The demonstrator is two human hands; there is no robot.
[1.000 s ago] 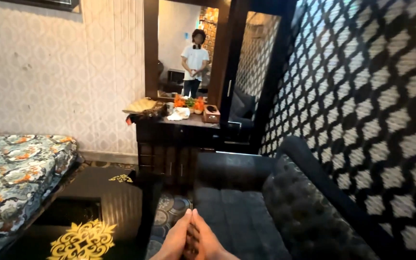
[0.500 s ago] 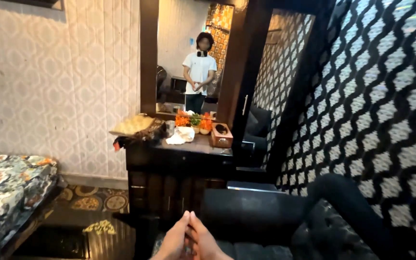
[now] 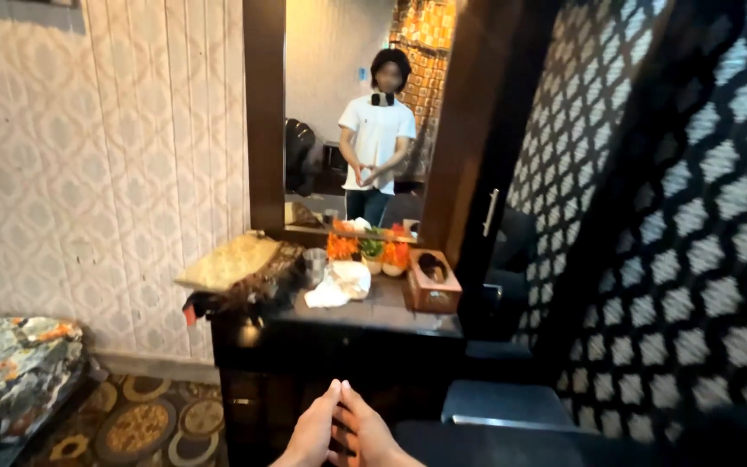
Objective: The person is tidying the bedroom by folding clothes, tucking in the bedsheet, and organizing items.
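At the bottom edge of the head view, the left hand (image 3: 311, 435) and the right hand (image 3: 367, 435) are pressed together, fingers straight and pointing forward, their tips meeting; nothing shows between the palms, so each hand is flat against the other rather than closed around an object. They hang in front of a dark wooden dresser (image 3: 339, 342), just short of its front edge. On the dresser top, nearest the hands, lies a crumpled white cloth (image 3: 339, 283), with a small metal cup (image 3: 314, 262) just beside it on the left. Farther left a flat golden-yellow cushion (image 3: 227, 261) rests tilted over a dark heap at the corner. Behind the cloth stands a row of orange and green flowers (image 3: 370, 249), and to the right sits a brown wooden tissue box (image 3: 431, 280) with an oval opening on top; no label can be made out on it. Above, a tall mirror (image 3: 352, 112) in a dark frame reflects a person in a white shirt with hands joined at the chest. A bed with a floral cover (image 3: 6, 363) lies at the lower left, and a black-and-white patterned wall (image 3: 693, 259) fills the right.
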